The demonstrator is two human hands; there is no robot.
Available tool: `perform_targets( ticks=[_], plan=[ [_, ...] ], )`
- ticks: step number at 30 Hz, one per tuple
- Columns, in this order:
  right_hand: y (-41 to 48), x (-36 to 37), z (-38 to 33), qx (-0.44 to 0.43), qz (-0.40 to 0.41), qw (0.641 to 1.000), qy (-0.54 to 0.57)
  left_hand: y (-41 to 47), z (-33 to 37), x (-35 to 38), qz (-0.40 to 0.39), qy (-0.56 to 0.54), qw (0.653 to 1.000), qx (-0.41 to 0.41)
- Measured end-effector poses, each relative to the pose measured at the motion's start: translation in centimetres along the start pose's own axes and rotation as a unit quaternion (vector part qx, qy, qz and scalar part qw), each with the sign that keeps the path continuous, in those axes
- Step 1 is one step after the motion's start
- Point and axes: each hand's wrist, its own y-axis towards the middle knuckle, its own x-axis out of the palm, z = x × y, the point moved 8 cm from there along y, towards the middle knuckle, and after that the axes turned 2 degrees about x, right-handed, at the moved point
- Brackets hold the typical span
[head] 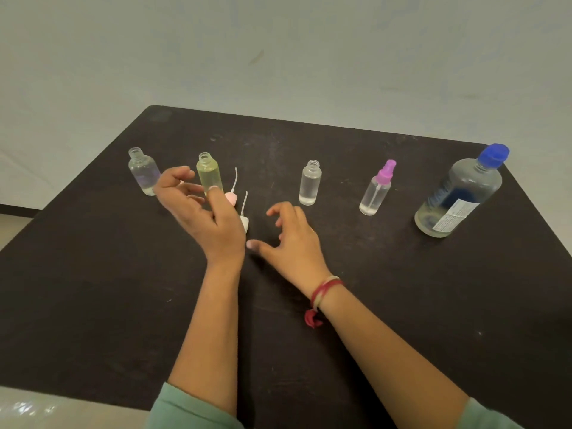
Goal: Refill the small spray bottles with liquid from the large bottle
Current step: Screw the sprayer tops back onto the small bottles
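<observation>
Both hands gripped nothing. The left hand [204, 212] hung with fingers loosely curled in front of the yellowish bottle [210, 174], and the right hand [294, 239] hovered, fingers spread, over the middle of the table [93, 305]. The large bottle [458, 196], capped, stood near the far right corner. The purple-topped bottle [376, 190] stood just left of it.

The bench [356, 305] is matt black, scuffed and rough-looking. 4 small spray bottles [310, 184] and the large bottle [458, 196] are clear glossy plastic; its cap [494, 154] blue plastic, its label [455, 213] paper. Red thread wristband [322, 292].
</observation>
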Motion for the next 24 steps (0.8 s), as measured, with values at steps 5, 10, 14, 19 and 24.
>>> perform_targets(
  ticks=[5, 10, 14, 19, 24],
  plan=[
    [0.8, 1.9, -2.2, 0.0, 0.026, 0.993, -0.111, 0.2, -0.7, 0.0, -0.002, 0.015, 1.0, 0.003],
    [0.6, 2.7, -3.8, -0.032, 0.1, 0.976, -0.188, -0.3, -1.5, 0.3, -0.033, 0.045, 0.998, -0.005],
    [0.4, 1.9, -3.1, -0.026, 0.091, 0.982, -0.163, -0.5, -2.2, 0.4, -0.03, 0.061, 0.997, -0.026],
    [-0.8, -2.7, 0.3, 0.037, 0.119, 0.992, -0.021, -2.5, -1.9, 2.8, -0.105, 0.076, 0.992, -0.01],
    [-2.8, -5.6, 5.0, 0.095, 0.164, 0.946, 0.262, -5.6, -2.7, 6.6, -0.238, 0.077, 0.966, -0.064]
  ],
)
